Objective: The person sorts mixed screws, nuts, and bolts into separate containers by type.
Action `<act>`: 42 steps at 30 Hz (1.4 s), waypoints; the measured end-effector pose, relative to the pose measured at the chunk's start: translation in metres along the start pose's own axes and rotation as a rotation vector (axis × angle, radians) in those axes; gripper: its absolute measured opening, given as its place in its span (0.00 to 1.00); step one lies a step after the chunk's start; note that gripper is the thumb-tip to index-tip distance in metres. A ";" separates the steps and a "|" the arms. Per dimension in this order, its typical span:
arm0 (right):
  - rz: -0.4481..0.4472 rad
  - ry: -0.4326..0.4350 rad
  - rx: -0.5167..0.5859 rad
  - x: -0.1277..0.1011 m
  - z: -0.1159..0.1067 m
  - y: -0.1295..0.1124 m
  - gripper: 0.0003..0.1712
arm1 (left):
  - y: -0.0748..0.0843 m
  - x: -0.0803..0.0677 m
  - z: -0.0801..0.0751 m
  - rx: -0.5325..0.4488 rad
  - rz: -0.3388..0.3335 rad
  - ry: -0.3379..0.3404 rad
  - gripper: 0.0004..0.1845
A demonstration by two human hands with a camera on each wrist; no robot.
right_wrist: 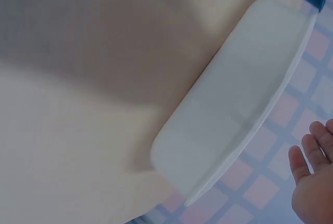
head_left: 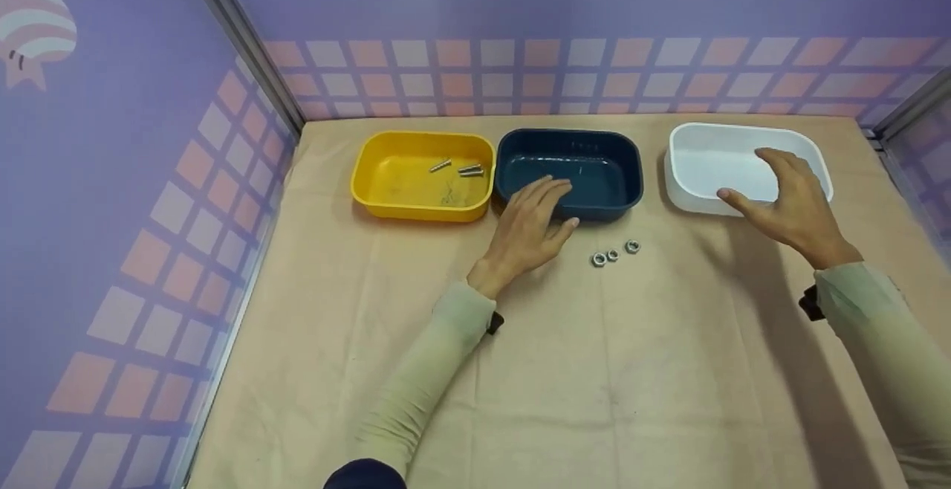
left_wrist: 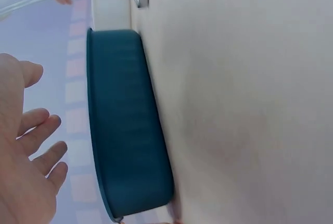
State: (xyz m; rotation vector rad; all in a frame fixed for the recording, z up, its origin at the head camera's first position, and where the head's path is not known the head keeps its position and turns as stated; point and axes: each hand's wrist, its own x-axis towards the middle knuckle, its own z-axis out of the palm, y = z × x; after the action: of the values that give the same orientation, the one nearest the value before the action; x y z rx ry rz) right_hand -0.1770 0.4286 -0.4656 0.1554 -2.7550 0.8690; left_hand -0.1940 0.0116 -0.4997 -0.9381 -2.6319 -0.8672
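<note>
Three bins stand in a row at the back of the table: a yellow bin (head_left: pixel 416 180) with a few bolts (head_left: pixel 470 170) inside, a dark blue bin (head_left: pixel 594 177) (left_wrist: pixel 125 125) and a white bin (head_left: pixel 713 166) (right_wrist: pixel 234 109). My left hand (head_left: pixel 529 227) (left_wrist: pixel 23 156) hovers open at the near rim of the blue bin, fingers spread, holding nothing. My right hand (head_left: pixel 791 203) (right_wrist: pixel 315 182) is open over the near edge of the white bin, also empty. Three metal nuts (head_left: pixel 614 254) lie on the cloth between the hands, just in front of the blue bin.
A beige cloth (head_left: pixel 594 370) covers the table. Purple checked walls (head_left: pixel 148 214) close in the left, back and right sides, with metal corner posts (head_left: pixel 245 36).
</note>
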 end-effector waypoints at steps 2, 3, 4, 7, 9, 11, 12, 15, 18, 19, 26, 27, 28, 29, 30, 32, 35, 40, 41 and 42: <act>0.013 -0.012 -0.017 -0.001 -0.004 0.009 0.51 | 0.004 -0.003 0.001 -0.029 0.019 0.012 0.27; 0.019 -0.017 -0.026 -0.002 -0.006 0.013 0.52 | 0.007 -0.004 0.002 -0.047 0.031 0.011 0.26; 0.023 -0.021 -0.033 -0.002 -0.008 0.017 0.53 | 0.009 -0.005 0.004 -0.066 0.043 0.007 0.26; 0.038 -0.032 -0.049 -0.004 -0.013 0.029 0.55 | 0.017 -0.006 0.008 -0.121 0.075 -0.024 0.24; 0.052 -0.046 -0.066 -0.004 -0.016 0.036 0.57 | 0.022 -0.007 0.012 -0.142 0.088 -0.058 0.23; 0.075 -0.072 -0.087 -0.005 -0.018 0.042 0.59 | 0.025 -0.008 0.016 -0.148 0.096 -0.095 0.23; 0.088 -0.089 -0.096 -0.005 -0.020 0.046 0.61 | 0.027 -0.009 0.017 -0.147 0.096 -0.116 0.22; 0.129 -0.136 -0.115 -0.005 -0.022 0.056 0.64 | 0.030 -0.009 0.023 -0.137 0.093 -0.167 0.22; 0.156 -0.163 -0.126 -0.006 -0.023 0.068 0.64 | 0.031 -0.009 0.027 -0.137 0.074 -0.207 0.23; 0.162 -0.171 -0.130 -0.006 -0.024 0.072 0.63 | 0.032 -0.009 0.028 -0.135 0.066 -0.219 0.23; 0.171 -0.233 -0.126 -0.013 -0.027 0.093 0.56 | 0.033 -0.006 0.032 -0.111 -0.014 -0.308 0.25; 0.177 -0.248 -0.119 -0.014 -0.027 0.095 0.55 | 0.033 -0.006 0.032 -0.106 -0.024 -0.320 0.25; 0.182 -0.261 -0.116 -0.015 -0.027 0.096 0.53 | 0.034 -0.006 0.033 -0.102 -0.034 -0.332 0.26; 0.187 -0.272 -0.113 -0.016 -0.027 0.097 0.52 | 0.034 -0.005 0.033 -0.102 -0.044 -0.344 0.26; 0.190 -0.281 -0.114 -0.017 -0.027 0.098 0.51 | 0.034 -0.005 0.034 -0.107 -0.054 -0.357 0.26; 0.190 -0.294 -0.112 -0.018 -0.027 0.100 0.50 | 0.034 -0.005 0.034 -0.110 -0.073 -0.384 0.26; 0.173 -0.292 -0.119 -0.019 -0.026 0.100 0.48 | 0.033 -0.004 0.036 -0.140 -0.092 -0.416 0.25; 0.147 -0.277 -0.133 -0.020 -0.025 0.099 0.47 | 0.027 0.000 0.041 -0.256 -0.109 -0.440 0.23; 0.144 -0.274 -0.134 -0.020 -0.025 0.099 0.47 | 0.025 0.001 0.042 -0.279 -0.115 -0.443 0.22; 0.143 -0.273 -0.136 -0.019 -0.025 0.099 0.47 | 0.024 0.001 0.044 -0.294 -0.122 -0.444 0.22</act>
State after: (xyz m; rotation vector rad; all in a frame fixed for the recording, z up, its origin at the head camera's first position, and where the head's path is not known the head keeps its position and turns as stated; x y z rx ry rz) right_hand -0.1707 0.5244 -0.5060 0.0563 -3.1020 0.7390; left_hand -0.1802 0.0531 -0.5234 -1.1660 -3.0129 -1.2258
